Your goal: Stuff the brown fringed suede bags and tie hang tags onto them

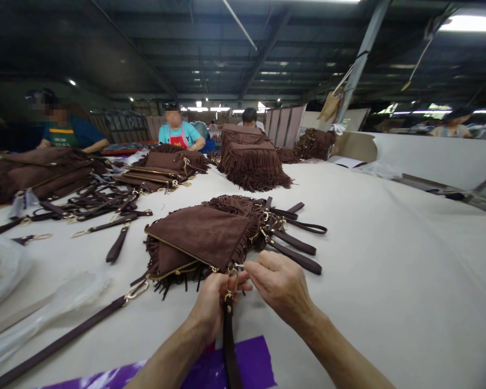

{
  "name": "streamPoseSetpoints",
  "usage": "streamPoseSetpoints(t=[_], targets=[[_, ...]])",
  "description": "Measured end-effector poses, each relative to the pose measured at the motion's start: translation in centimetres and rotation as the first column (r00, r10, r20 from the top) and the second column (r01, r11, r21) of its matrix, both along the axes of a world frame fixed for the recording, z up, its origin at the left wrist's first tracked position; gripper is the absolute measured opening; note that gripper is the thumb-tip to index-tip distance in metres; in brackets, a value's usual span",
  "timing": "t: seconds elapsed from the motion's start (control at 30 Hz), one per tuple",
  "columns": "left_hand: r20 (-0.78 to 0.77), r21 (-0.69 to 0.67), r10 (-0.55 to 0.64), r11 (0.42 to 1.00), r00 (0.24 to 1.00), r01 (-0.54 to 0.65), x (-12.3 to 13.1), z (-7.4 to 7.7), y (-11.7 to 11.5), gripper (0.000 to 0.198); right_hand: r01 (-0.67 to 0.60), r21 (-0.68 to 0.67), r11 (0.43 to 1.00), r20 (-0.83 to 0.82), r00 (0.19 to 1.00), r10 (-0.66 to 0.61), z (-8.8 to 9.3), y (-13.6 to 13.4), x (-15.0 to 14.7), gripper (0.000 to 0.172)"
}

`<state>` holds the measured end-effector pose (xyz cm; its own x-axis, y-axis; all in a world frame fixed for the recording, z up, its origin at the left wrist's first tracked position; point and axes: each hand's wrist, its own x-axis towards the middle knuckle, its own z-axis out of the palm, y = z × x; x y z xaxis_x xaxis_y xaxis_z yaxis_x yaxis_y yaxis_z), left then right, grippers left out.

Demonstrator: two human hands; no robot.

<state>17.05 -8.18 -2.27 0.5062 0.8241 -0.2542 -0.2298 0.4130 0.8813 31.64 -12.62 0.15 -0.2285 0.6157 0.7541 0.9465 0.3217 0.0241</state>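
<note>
A brown fringed suede pouch (204, 232) with a gold zipper lies in front of me, on top of other fringed pouches. At its near corner my left hand (213, 305) grips the gold clasp of a dark brown wrist strap (228, 329), which hangs down toward me. My right hand (281, 286) is closed in a pinch just right of that corner. A small whitish bit shows at its fingertips, too small to name. Right of the pouch, several wrist straps (295, 243) with gold clasps stick out from the pile.
More loose straps (105, 202) lie to the left, near stacked brown pouches (44, 167). A taller fringed stack (249, 156) stands farther back. Purple plastic (253, 359), clear plastic bags (2, 265) and a long strap (73, 329) lie close by. Co-workers (180, 132) are across the table.
</note>
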Motion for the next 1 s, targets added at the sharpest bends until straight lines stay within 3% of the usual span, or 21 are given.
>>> streamPoseSetpoints(t=[0.2, 0.43, 0.63, 0.8, 1.0], targets=[[0.049, 0.007, 0.013, 1.0, 0.999, -0.014, 0.3, -0.2, 0.1, 0.016, -0.015, -0.013, 1.0, 0.024, 1.0, 0.015, 0.0, 0.0, 0.1, 0.037], [0.047, 0.115, 0.061, 0.991, 0.997, -0.066, 0.7, -0.6, 0.3, 0.035, 0.032, -0.013, 0.999, 0.068, 0.997, -0.031, 0.0, -0.1, -0.2, 0.036], [-0.035, 0.094, 0.144, 0.986, 0.989, -0.14, 0.8, -1.4, 0.1, 0.024, 0.037, -0.04, 0.999, 0.075, 0.997, -0.034, 0.2, 0.0, -0.2, 0.036], [-0.051, 0.058, 0.188, 0.981, 0.981, -0.185, 0.9, -1.0, -0.1, 0.021, -0.106, -0.163, 0.981, -0.121, 0.989, 0.087, 0.4, -0.2, -0.2, 0.026], [-0.038, 0.098, 0.161, 0.983, 0.986, -0.156, 1.0, -1.1, -0.2, 0.032, -0.304, -0.26, 0.917, -0.475, 0.867, 0.153, 0.6, -0.1, -0.2, 0.021]])
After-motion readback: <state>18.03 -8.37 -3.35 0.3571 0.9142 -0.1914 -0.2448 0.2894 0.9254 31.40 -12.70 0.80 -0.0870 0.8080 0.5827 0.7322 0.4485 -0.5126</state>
